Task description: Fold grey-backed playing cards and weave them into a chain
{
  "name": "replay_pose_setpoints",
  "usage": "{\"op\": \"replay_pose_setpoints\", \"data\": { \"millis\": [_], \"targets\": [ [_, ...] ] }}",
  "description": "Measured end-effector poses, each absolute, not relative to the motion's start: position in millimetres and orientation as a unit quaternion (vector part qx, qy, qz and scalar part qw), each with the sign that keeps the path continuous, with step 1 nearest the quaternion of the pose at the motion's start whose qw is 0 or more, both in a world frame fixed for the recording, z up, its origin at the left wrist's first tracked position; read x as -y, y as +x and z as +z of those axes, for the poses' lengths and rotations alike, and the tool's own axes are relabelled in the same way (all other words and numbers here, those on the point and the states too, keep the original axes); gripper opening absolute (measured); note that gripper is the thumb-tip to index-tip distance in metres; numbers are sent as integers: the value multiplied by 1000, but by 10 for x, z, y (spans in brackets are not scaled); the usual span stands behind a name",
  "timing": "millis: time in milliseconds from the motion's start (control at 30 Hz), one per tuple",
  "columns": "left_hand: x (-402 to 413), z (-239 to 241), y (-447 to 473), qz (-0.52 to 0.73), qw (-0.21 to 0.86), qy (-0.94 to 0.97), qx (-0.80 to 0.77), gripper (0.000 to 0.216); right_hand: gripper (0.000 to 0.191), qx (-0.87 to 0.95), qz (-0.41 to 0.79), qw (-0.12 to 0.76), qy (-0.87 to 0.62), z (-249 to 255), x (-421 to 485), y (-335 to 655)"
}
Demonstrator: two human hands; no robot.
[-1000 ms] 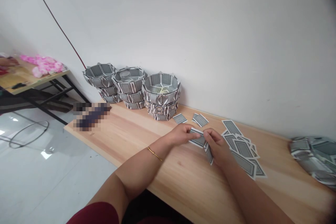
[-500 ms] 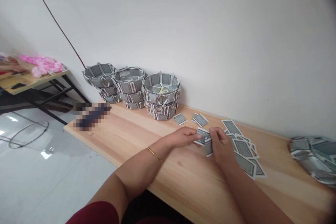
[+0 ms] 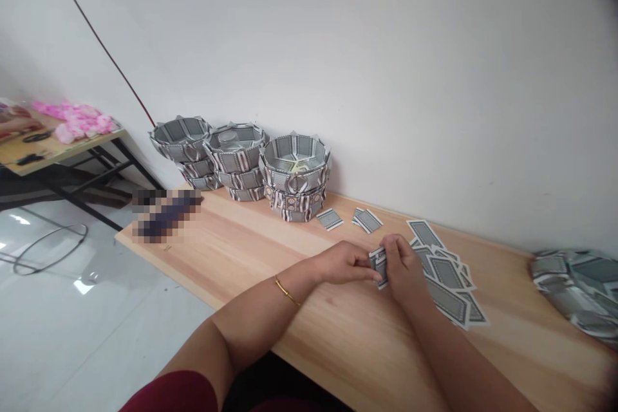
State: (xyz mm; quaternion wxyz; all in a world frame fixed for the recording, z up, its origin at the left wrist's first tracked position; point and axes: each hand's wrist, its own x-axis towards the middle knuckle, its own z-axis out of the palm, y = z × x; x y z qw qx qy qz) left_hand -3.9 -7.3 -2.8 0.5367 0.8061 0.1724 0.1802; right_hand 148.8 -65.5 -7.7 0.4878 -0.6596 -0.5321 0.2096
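Observation:
My left hand [image 3: 342, 263] and my right hand [image 3: 404, 267] meet over the wooden table [image 3: 270, 270], both pinched on a small folded grey-backed playing card [image 3: 378, 261] held between them just above the tabletop. A gold bangle sits on my left wrist. Right of my right hand, several grey-backed cards [image 3: 447, 280] lie spread face down. Two loose folded cards [image 3: 331, 219] [image 3: 367, 219] lie behind my hands, near the wall.
Three stacks of bowls made from folded cards [image 3: 295, 175] [image 3: 237, 158] [image 3: 186, 148] stand against the wall at the back left. Another such piece [image 3: 574, 290] lies at the far right. A blurred dark object [image 3: 164, 214] rests near the table's left end. A side table with pink flowers [image 3: 80, 119] stands left.
Both hands have drawn closer together and shifted slightly right. The card between them now looks folded narrower and is held more upright.

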Motion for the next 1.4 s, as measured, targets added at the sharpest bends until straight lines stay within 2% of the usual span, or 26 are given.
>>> {"op": "replay_pose_setpoints", "data": {
  "millis": [100,200,333,400,600,900,1167,1400],
  "targets": [
    [30,25,-56,249,504,807,-180,40,40,525,229,485,-660,-82,646,1505],
    [-85,58,-117,355,374,820,-250,37,41,527,242,485,-655,-97,637,1514],
    [-220,-34,-187,298,181,866,-358,45,40,524,266,481,-650,-120,632,1512],
    [-235,-112,-187,258,117,870,-403,40,39,531,266,473,-651,-122,634,1509],
    [-199,-205,-164,183,36,860,-475,29,40,548,265,463,-644,-116,648,1498],
    [-198,-110,-171,191,109,870,-442,14,39,560,270,466,-629,-121,651,1483],
    [-190,-103,-179,247,227,843,-420,46,36,552,275,457,-641,-87,636,1461],
    [-156,-73,-123,344,412,776,-331,47,37,575,249,427,-652,-72,630,1442]
  ]
}}
